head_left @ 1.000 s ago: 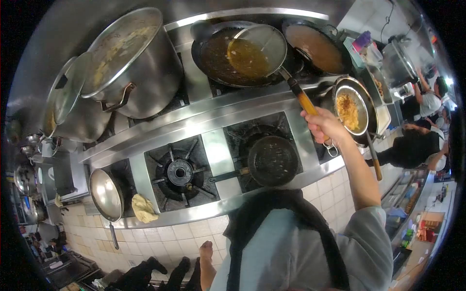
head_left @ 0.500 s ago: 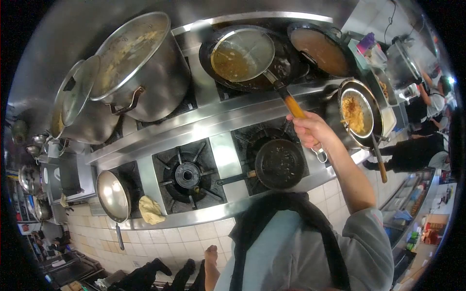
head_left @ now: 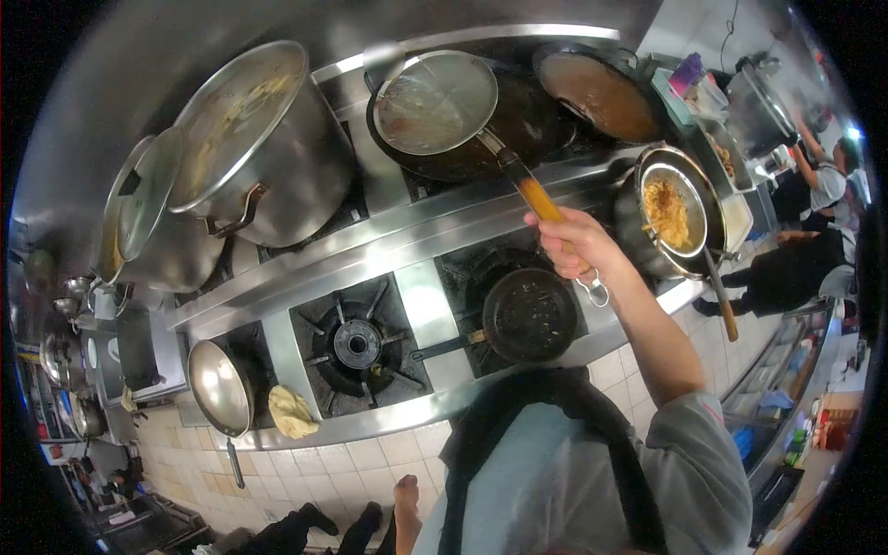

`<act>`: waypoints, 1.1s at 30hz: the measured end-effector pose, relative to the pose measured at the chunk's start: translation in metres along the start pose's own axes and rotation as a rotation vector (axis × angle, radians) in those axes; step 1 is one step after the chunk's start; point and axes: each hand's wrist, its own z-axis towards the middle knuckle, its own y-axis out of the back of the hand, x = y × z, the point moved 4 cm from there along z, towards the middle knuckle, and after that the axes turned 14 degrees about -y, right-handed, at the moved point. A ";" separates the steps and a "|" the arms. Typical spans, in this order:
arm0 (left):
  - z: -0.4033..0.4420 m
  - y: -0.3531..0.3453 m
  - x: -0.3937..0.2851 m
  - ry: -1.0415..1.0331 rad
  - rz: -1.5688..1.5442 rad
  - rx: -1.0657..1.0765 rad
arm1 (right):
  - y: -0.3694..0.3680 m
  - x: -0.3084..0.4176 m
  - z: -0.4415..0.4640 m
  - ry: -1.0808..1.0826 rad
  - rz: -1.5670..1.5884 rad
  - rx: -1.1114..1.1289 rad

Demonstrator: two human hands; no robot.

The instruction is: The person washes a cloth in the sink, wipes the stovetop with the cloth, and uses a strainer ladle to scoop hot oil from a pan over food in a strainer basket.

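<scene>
My right hand (head_left: 575, 244) is wrapped round the wooden handle of a fine-mesh strainer (head_left: 437, 104), with a metal hanging ring below my fingers. The round mesh head is over a dark wok (head_left: 532, 118) on the back of the stove, covering much of the wok's left side. A little reddish residue shows on the mesh. Low in the view, my left hand (head_left: 405, 495) hangs beside my body, away from the stove; its fingers are too small and foreshortened to read. Just below my right hand, a black frying pan (head_left: 529, 315) rests on a front burner.
Tall stockpots (head_left: 305, 176) stand back left. A second wok (head_left: 601, 97) holds brown liquid. At right, a strainer of fried bits (head_left: 671, 215) sits over a pot. A steel pan (head_left: 220, 388) and a cloth (head_left: 292, 413) lie front left. Other people (head_left: 795, 277) stand at far right.
The strainer has moved left over the wok, and my right hand has shifted left with it. Its mesh looks paler, where brownish yellow showed before. The view has shifted slightly.
</scene>
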 end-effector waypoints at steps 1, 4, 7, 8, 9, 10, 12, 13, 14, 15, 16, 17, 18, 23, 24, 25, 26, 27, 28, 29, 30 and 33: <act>0.001 -0.001 0.003 -0.004 0.002 0.006 | -0.001 0.001 -0.001 0.016 0.001 0.003; 0.002 -0.001 0.025 0.078 -0.110 -0.030 | 0.003 0.008 -0.002 0.112 -0.077 -0.094; 0.012 -0.003 0.039 -0.395 0.338 0.125 | 0.012 0.019 -0.004 0.249 -0.142 -0.219; 0.005 0.001 0.016 -0.184 0.175 0.086 | 0.014 0.026 -0.008 0.270 -0.207 -0.300; -0.001 0.005 -0.006 0.026 0.012 0.045 | 0.018 0.029 -0.007 0.270 -0.207 -0.301; 0.002 0.004 0.010 0.026 0.013 0.046 | 0.027 0.033 -0.006 0.296 -0.257 -0.375; 0.012 0.000 0.036 -0.531 0.315 0.009 | 0.036 0.042 -0.007 0.342 -0.335 -0.493; 0.010 0.002 0.023 -0.531 0.314 0.009 | 0.039 0.043 -0.006 0.342 -0.335 -0.493; 0.007 0.007 0.001 -0.311 0.176 0.024 | 0.045 0.044 -0.004 0.343 -0.375 -0.544; 0.004 0.010 -0.017 -0.090 0.037 0.040 | 0.050 0.043 -0.003 0.344 -0.415 -0.596; 0.005 0.009 -0.015 -0.091 0.036 0.041 | 0.056 0.040 0.000 0.344 -0.416 -0.597; 0.006 0.008 -0.009 -0.097 0.003 0.020 | 0.062 0.036 0.004 0.332 -0.463 -0.627; 0.007 0.008 -0.006 -0.102 -0.030 -0.001 | 0.065 0.033 0.007 0.319 -0.510 -0.656; 0.014 0.003 0.047 -0.088 -0.134 -0.016 | 0.058 0.018 0.013 0.242 -0.455 -0.552; 0.015 0.003 0.051 -0.319 -0.042 0.003 | 0.050 0.018 0.012 0.202 -0.427 -0.511; 0.014 0.003 0.047 -0.315 -0.046 -0.020 | 0.040 0.018 0.014 0.162 -0.402 -0.460; 0.011 0.002 0.050 -0.034 -0.112 -0.068 | 0.037 0.017 0.016 0.157 -0.376 -0.441; 0.006 0.001 0.054 0.245 -0.186 -0.113 | 0.033 0.017 0.019 0.159 -0.387 -0.413; 0.004 0.005 0.044 0.340 -0.143 -0.062 | 0.031 0.016 0.021 0.131 -0.370 -0.407; 0.003 0.007 0.037 0.343 -0.152 -0.078 | 0.030 0.014 0.023 0.104 -0.352 -0.408; 0.002 0.008 0.031 0.350 -0.124 -0.049 | 0.028 0.013 0.025 0.081 -0.332 -0.383; 0.007 0.001 0.056 0.021 -0.053 -0.018 | 0.017 0.008 0.026 0.045 -0.267 -0.332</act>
